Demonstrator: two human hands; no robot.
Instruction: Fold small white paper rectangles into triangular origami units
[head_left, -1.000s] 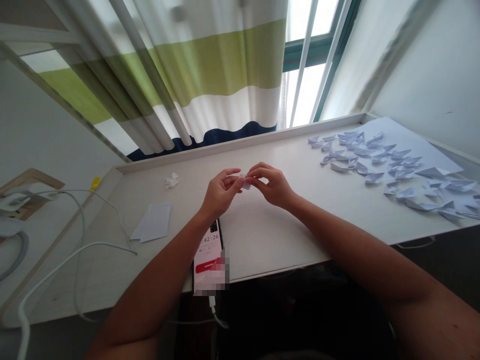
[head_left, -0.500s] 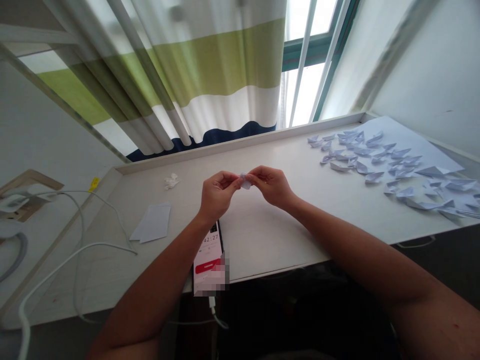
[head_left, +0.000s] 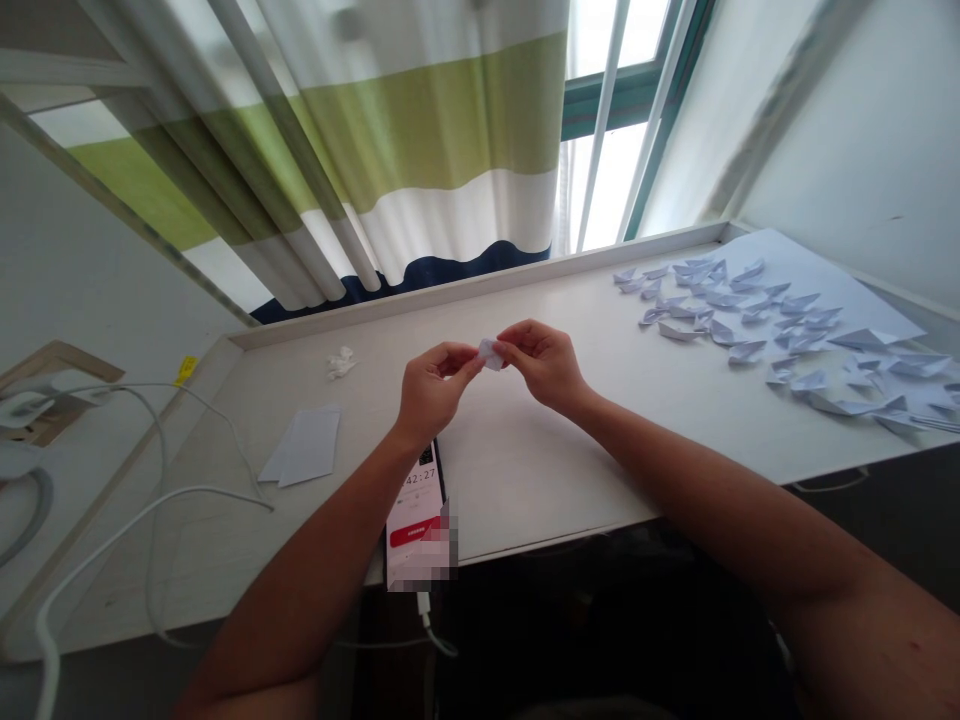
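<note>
A small piece of folded white paper (head_left: 491, 353) is held above the middle of the table. My left hand (head_left: 435, 385) pinches its left side between thumb and forefinger. On its right side, the thumb and forefinger of my right hand (head_left: 550, 365) are closed on it too. The fingertips cover part of its folds. Many folded paper boats (head_left: 746, 352) are spread over the right of the table. To the left lie some flat white paper sheets (head_left: 304, 445).
A phone (head_left: 415, 520) with a cable plugged in lies at the table's front edge, under my left forearm. Crumpled white paper (head_left: 341, 363) sits at the back left. White cables (head_left: 157, 500) run across the left side. A curtain (head_left: 450, 130) hangs behind the table (head_left: 540, 460).
My right hand has risen slightly, and more of the folded paper shows between the fingertips. Both hands keep their pinch. The view has shifted a little.
</note>
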